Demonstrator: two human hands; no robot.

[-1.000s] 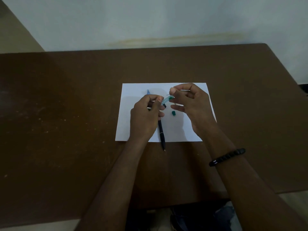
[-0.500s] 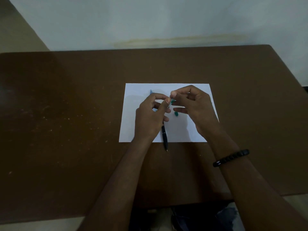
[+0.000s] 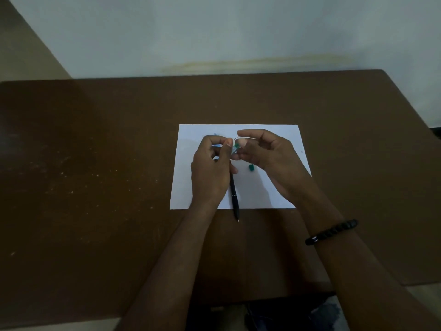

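A white sheet of paper [image 3: 269, 187] lies on the brown table [image 3: 95, 163]. Above it my left hand [image 3: 211, 173] pinches a small clear pen part with a green end [image 3: 235, 149] between thumb and forefinger. My right hand [image 3: 269, 151] pinches a thin refill or wire [image 3: 236, 138] at that green end; the two hands meet there. A black pen [image 3: 235, 199] lies on the paper under my left hand, its tip over the paper's near edge. A small green cap [image 3: 251, 167] rests on the paper below my right hand. A blue piece [image 3: 215, 134] shows behind my left fingers.
A black beaded bracelet [image 3: 331, 231] sits on my right wrist. A pale wall [image 3: 238, 32] runs behind the table's far edge. The table's right edge lies close to my right forearm.
My hands came together, then my right hand rose slightly, and the thin refill now shows above the green end. The pen and cap on the paper have not moved.
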